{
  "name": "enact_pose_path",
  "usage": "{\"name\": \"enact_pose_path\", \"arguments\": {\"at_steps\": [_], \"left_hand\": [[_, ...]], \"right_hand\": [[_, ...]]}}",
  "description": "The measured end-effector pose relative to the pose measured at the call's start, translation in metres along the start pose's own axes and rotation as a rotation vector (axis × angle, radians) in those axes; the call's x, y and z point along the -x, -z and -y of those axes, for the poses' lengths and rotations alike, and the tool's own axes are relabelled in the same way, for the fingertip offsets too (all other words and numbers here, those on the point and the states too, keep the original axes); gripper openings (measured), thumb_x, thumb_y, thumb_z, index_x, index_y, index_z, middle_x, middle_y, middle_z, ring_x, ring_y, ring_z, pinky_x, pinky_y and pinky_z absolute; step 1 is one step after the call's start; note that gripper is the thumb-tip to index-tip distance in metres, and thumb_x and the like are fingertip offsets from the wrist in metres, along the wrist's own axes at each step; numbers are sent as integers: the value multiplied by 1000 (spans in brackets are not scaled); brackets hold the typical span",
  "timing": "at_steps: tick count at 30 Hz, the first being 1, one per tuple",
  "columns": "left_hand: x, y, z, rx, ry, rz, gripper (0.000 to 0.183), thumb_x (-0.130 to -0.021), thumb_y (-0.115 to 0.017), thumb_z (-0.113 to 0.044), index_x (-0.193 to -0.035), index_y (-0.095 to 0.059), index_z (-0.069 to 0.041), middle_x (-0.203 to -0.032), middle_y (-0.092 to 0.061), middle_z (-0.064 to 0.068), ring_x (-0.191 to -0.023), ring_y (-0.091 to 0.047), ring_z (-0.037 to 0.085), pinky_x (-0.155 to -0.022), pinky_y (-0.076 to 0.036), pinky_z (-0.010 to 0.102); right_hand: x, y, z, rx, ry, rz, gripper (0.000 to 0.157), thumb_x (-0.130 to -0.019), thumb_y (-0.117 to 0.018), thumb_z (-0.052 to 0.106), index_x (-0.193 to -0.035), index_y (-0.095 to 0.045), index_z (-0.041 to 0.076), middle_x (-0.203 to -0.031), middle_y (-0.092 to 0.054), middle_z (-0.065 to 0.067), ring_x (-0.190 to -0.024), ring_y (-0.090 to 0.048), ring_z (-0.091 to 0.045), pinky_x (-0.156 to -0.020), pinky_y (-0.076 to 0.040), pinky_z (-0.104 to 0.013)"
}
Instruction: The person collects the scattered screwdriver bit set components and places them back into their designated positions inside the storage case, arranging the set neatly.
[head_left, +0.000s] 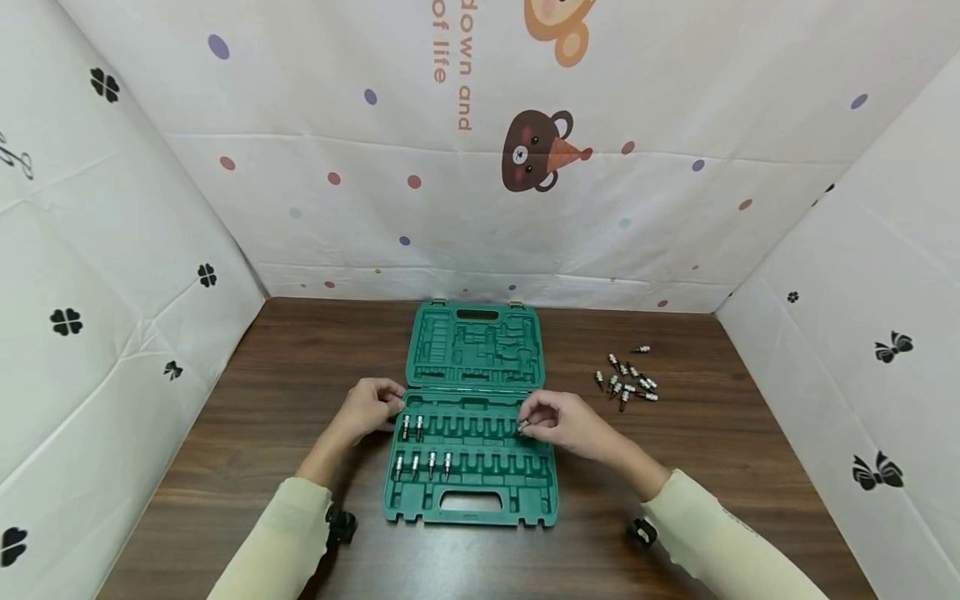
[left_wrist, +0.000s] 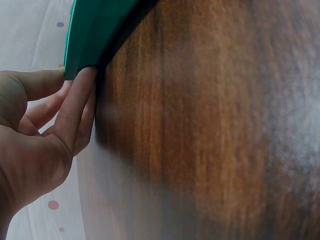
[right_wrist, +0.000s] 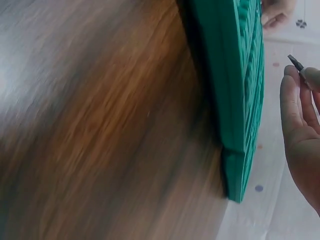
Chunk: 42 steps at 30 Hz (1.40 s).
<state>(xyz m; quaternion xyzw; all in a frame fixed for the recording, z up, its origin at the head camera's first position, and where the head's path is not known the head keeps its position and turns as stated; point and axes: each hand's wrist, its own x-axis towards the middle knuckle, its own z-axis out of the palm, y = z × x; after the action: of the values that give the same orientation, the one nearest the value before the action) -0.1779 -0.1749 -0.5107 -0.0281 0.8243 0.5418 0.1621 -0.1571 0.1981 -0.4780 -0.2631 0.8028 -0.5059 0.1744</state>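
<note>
A green plastic tool case [head_left: 517,500] lies unfolded on the table, its lid [head_left: 474,333] away from me. My left hand [head_left: 372,408] pinches the case's left edge near the hinge, thumb on one face and fingers against the underside in the left wrist view. Between the thumb and fingertips of my right hand [head_left: 566,425] is a small bit socket [right_wrist: 296,63], its dark tip sticking out. This hand is over the right part of the upper slot row. Two bit sockets [head_left: 412,427] stand at that row's left, and several more [head_left: 431,465] fill the left of the lower row.
A loose pile of bit sockets [head_left: 626,383] lies on the brown wooden table [head_left: 675,467], right of the case. Printed white cloth [head_left: 450,217] walls the table at the back and both sides.
</note>
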Motion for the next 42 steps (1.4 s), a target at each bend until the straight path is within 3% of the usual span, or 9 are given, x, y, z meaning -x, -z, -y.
{"name": "enact_pose_path", "arguments": {"at_steps": [6, 20, 42], "left_hand": [[-1, -1, 1, -3, -1, -2, 20, -102, -61, -2, -120, -69, 3, -101, -66, 16, -86, -69, 22, -72, -66, 39], [-1, -1, 0, -1, 2, -6, 20, -102, -61, -2, -119, -69, 2, -102, -66, 16, -87, -69, 22, -72, -66, 40], [1, -1, -2, -5, 3, 1, 20, -102, -61, -2, -119, -68, 3, -102, -66, 17, -87, -70, 22, -72, -66, 40]], "right_hand": [[-8, -11, 6, 45, -16, 33, 11, -95, -76, 10, -104, -70, 12, -103, -72, -4, -92, -70, -11, -79, -62, -26], [-30, -40, 19, 97, 6, 166, 10, -97, -73, 10, -106, -72, 14, -103, -74, 2, -94, -71, -7, -82, -62, -22], [-44, -69, 23, 316, 88, 216, 5, -94, -77, 13, -97, -74, 15, -90, -73, 9, -80, -65, 6, -72, -57, -14]]}}
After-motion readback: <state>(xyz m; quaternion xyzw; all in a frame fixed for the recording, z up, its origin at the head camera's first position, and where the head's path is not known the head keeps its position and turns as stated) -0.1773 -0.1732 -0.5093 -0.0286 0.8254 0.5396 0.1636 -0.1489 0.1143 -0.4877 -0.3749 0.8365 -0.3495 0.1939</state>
